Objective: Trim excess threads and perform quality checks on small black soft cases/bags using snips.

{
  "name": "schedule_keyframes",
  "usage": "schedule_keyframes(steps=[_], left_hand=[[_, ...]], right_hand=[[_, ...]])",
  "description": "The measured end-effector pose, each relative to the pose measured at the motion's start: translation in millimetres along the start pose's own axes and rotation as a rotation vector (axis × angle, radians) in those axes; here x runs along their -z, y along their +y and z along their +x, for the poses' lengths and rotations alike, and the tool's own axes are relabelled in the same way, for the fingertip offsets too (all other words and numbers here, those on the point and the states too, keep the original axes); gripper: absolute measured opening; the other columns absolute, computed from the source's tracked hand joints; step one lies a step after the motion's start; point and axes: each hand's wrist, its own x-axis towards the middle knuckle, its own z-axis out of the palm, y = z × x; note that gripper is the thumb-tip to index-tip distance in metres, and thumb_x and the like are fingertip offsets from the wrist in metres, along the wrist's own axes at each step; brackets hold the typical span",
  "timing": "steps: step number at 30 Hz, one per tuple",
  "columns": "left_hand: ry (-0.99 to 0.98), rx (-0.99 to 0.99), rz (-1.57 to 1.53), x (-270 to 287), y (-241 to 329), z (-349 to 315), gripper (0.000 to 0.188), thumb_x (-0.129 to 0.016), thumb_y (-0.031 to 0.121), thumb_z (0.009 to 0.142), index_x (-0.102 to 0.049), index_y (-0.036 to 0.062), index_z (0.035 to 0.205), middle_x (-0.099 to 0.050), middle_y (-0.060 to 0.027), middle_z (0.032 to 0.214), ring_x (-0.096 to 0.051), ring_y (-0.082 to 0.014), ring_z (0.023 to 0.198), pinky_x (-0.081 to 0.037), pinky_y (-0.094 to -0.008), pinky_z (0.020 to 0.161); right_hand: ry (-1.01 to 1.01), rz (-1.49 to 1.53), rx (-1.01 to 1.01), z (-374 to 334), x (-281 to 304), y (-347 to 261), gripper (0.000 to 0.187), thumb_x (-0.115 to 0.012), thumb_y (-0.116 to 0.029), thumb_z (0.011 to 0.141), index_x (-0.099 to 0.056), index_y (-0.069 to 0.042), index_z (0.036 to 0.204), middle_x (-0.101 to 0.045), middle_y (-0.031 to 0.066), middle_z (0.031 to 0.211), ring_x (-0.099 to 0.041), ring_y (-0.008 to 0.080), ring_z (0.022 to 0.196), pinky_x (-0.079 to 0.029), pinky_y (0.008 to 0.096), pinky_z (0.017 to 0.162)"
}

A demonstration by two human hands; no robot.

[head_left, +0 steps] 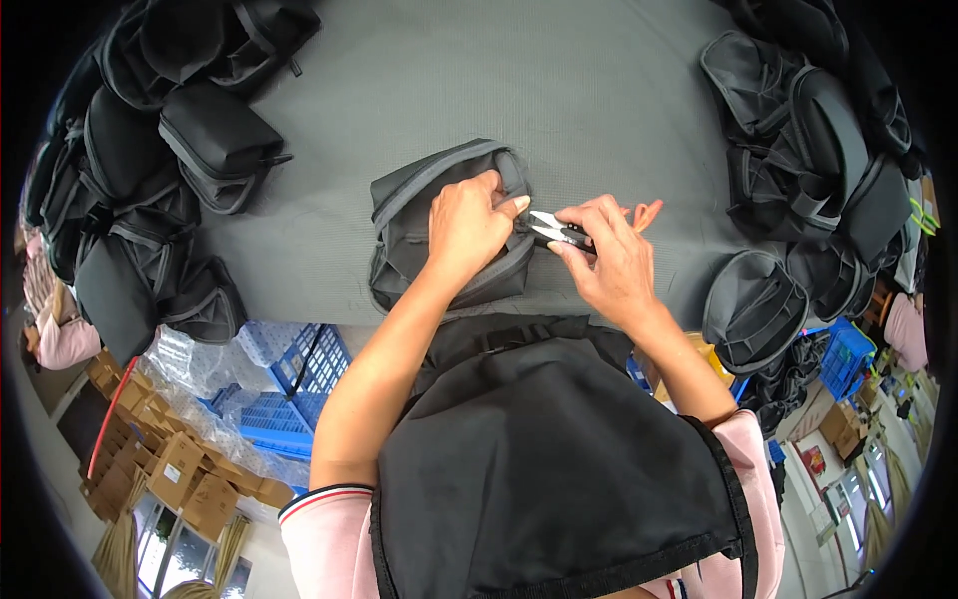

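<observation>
A small black fabric pouch (pixel 401 262) with a grey zip border lies opened up on the grey-covered table. My left hand (pixel 465 228) reaches over its opening, with thumb and fingers pinching the right-hand edge. Small thread snips (pixel 561 232) with short silvery blades and a dark body are in my right hand (pixel 616 258). Their tips point left, at that same edge, close to my left thumb. Whether the blades touch a thread is too small to tell. A thin orange strip (pixel 647 215) sticks out beside my right fingers.
Black pouches are heaped at the table's left (pixel 135 150) and right (pixel 808 130). A black apron (pixel 559 459) covers my front, by the near edge. Below left are blue crates (pixel 314 359), clear plastic wrap (pixel 190 364) and cardboard boxes (pixel 185 474). Other people show at both sides.
</observation>
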Motion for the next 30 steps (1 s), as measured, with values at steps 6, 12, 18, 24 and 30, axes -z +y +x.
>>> schedule_keyframes(steps=[6, 12, 18, 24, 30], left_hand=[[-0.039, 0.031, 0.009, 2, 3, 4, 0.029, -0.07, 0.026, 0.074, -0.061, -0.0021, 0.076, -0.064, -0.0158, 0.071, -0.064, -0.0318, 0.072, -0.048, -0.04, 0.066], [-0.074, 0.046, 0.026, 4, 6, 6, 0.029, -0.069, 0.026, 0.074, -0.062, -0.0019, 0.077, -0.064, -0.0154, 0.071, -0.064, -0.0308, 0.073, -0.048, -0.0399, 0.066], [-0.074, 0.053, 0.001, 6, 8, 5, 0.028, -0.069, 0.025, 0.074, -0.062, -0.0017, 0.076, -0.064, -0.0144, 0.069, -0.063, -0.0305, 0.071, -0.048, -0.0394, 0.066], [-0.07, 0.061, -0.004, 4, 6, 6, 0.028, -0.069, 0.026, 0.074, -0.062, -0.0014, 0.076, -0.064, -0.0147, 0.069, -0.063, -0.0308, 0.071, -0.048, -0.0393, 0.066], [-0.063, 0.037, 0.024, 3, 5, 7, 0.029, -0.069, 0.026, 0.074, -0.062, -0.0013, 0.076, -0.064, -0.0145, 0.069, -0.064, -0.0308, 0.071, -0.048, -0.0396, 0.066]], right_hand=[[-0.078, -0.306, 0.366, 23, 24, 0, 0.022, -0.07, -0.012, 0.069, -0.061, -0.009, 0.089, -0.051, 0.0029, 0.079, -0.053, 0.022, 0.06, -0.042, 0.0326, 0.054], [-0.193, -0.354, 0.526, 40, 26, 8, 0.022, -0.07, -0.012, 0.068, -0.061, -0.009, 0.088, -0.05, 0.0031, 0.079, -0.052, 0.0229, 0.059, -0.042, 0.033, 0.057], [-0.247, -0.376, 0.587, 49, 24, 10, 0.019, -0.069, -0.011, 0.069, -0.06, -0.007, 0.086, -0.049, 0.003, 0.077, -0.055, 0.0203, 0.061, -0.042, 0.0332, 0.057], [-0.263, -0.413, 0.629, 51, 26, 7, 0.016, -0.067, -0.01, 0.07, -0.059, -0.006, 0.084, -0.048, 0.0028, 0.076, -0.056, 0.0178, 0.061, -0.041, 0.0326, 0.057], [-0.252, -0.394, 0.634, 50, 25, 10, 0.016, -0.066, -0.006, 0.066, -0.057, -0.005, 0.079, -0.049, 0.0037, 0.077, -0.057, 0.0184, 0.062, -0.042, 0.0334, 0.058]])
